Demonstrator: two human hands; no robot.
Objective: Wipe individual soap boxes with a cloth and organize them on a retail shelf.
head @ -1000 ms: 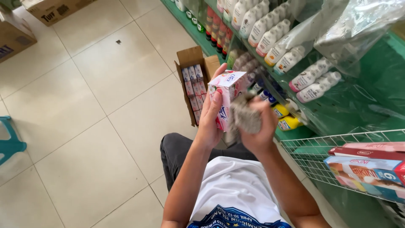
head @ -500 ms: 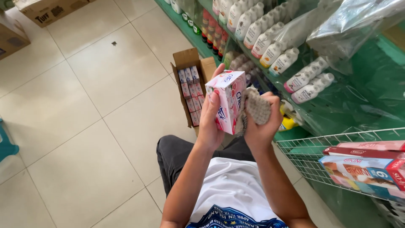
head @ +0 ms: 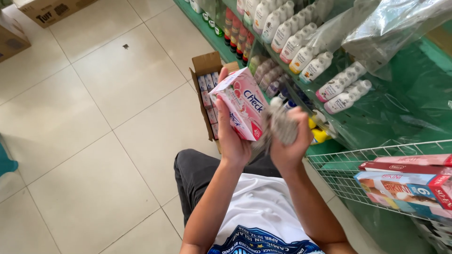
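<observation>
Tiled shop floor [head: 94,141] lies below; a pink box [head: 240,106] is gripped by the left hand [head: 230,141], a cloth [head: 280,127] clenched in the right hand [head: 287,146]. The box could be dropped if wiped hard.

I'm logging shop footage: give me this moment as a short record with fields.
Setting: shop aisle, tiled floor
Left hand: holds a pink and white carton, tilted
Right hand: clutches a grey cloth beside the carton
Floor box: open cardboard box with matching cartons
Shelves: white bottles behind plastic sheeting
Right edge: wire basket with flat boxes
</observation>
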